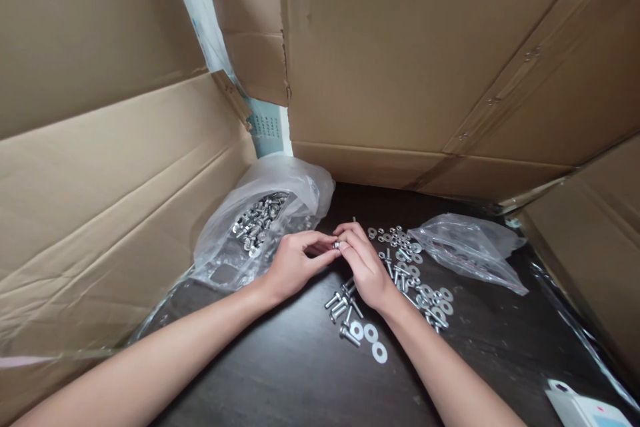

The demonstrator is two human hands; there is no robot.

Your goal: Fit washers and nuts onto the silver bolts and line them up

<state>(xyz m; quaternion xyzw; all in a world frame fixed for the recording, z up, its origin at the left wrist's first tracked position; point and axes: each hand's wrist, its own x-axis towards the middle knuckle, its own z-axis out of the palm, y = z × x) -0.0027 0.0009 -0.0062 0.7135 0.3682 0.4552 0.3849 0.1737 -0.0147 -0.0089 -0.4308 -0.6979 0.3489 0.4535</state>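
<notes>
Right of the translucent plastic bag [311, 177], the left hand [295, 260] and right hand [367, 270] are pinching a small silver metal fastener [337, 245]. Narrowed fingers are hiding its long axis.

Just off centre toward five o'clock, the small metal piece [337, 245] is largely covered by the fingers [351, 233] of the left hand [294, 263] and right hand [369, 273], and too small to identify, while the right hand also hides some of the bolts [351, 337]. The left hand overlaps the plastic bag [216, 243] at eight o'clock, and print on the blue-green sheet [266, 125] at ten is illegible. The bottom edge crops the white packet [583, 407] at four and both forearms [435, 353], at eight and five.
</notes>
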